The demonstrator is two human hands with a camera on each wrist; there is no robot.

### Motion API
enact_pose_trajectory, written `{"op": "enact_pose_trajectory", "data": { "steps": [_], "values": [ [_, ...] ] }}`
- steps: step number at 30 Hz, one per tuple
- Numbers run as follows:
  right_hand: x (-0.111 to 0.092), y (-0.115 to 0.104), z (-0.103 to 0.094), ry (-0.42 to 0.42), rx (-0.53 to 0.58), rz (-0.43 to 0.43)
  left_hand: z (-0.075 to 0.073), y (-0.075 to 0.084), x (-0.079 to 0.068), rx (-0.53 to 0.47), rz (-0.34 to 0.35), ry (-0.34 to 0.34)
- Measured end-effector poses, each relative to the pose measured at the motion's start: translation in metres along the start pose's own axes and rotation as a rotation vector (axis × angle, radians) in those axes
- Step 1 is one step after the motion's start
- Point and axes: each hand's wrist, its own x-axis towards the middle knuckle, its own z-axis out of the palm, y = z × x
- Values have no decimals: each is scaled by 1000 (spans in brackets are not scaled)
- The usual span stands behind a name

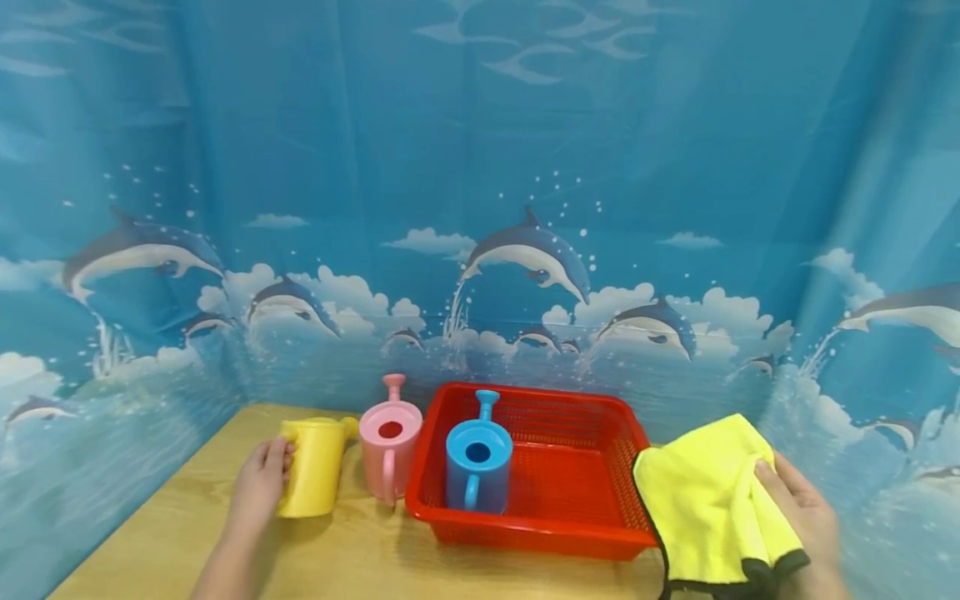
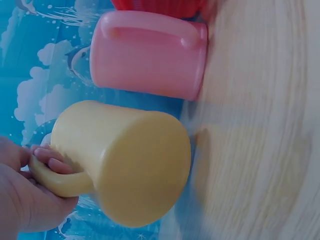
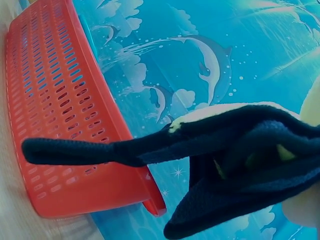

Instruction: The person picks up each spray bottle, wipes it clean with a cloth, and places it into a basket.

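Observation:
My left hand [image 1: 258,483] grips the handle of a yellow watering can [image 1: 315,467]. In the left wrist view the fingers curl through that handle, and the can [image 2: 142,170] is tilted with its flat bottom raised off the table. Just right of it a pink watering can [image 1: 392,458] stands upright on the table. On the right, my right hand [image 1: 806,512] pinches a bright yellow cloth [image 1: 697,500] with dark edging, held up beside the basket's right end. Its dark edge and a hanging loop [image 3: 70,151] fill the right wrist view, where most of the hand is hidden.
A red plastic basket [image 1: 540,527] with slotted walls sits mid-table. Inside it, at the left, stands a blue watering can [image 1: 480,475]. The wooden table [image 1: 352,562] meets a blue curtain [image 1: 480,167] printed with dolphins at the back and sides.

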Motion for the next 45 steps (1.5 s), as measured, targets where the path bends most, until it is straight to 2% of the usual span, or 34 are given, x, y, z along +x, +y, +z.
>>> {"op": "enact_pose_trajectory", "data": {
  "steps": [5,7,10,12,18,23,26,29,32,36,38,40,43,45],
  "values": [
    [1,5,0,-62,59,-34,-5,5,-4,-169,-49,26],
    [2,7,-2,-77,69,-45,-6,11,-7,-291,-63,31],
    [4,9,-5,-95,71,-50,-8,17,-11,-464,-43,3],
    [3,10,-5,-110,81,-54,-10,20,-13,-561,-4,-33],
    [3,9,-4,-133,117,-63,-13,32,-25,-706,113,-114],
    [2,9,-2,-128,119,-61,-14,43,-36,-904,227,-200],
    [1,10,-2,-146,142,-73,-16,52,-42,-1054,269,-225],
    [0,11,-3,-155,153,-82,-17,62,-48,-1155,301,-238],
    [0,11,-2,-149,148,-82,-16,69,-55,-1204,354,-286],
    [1,11,0,-153,140,-75,-8,79,-63,-1294,452,-402],
    [0,11,0,-163,132,-60,-2,84,-68,-1309,470,-446],
    [0,10,0,-153,105,-39,5,90,-74,-1263,451,-437],
    [0,8,1,-103,50,-3,17,99,-83,-1149,388,-407],
    [0,6,3,-68,22,10,24,104,-87,-1103,361,-412]
  ]
}}
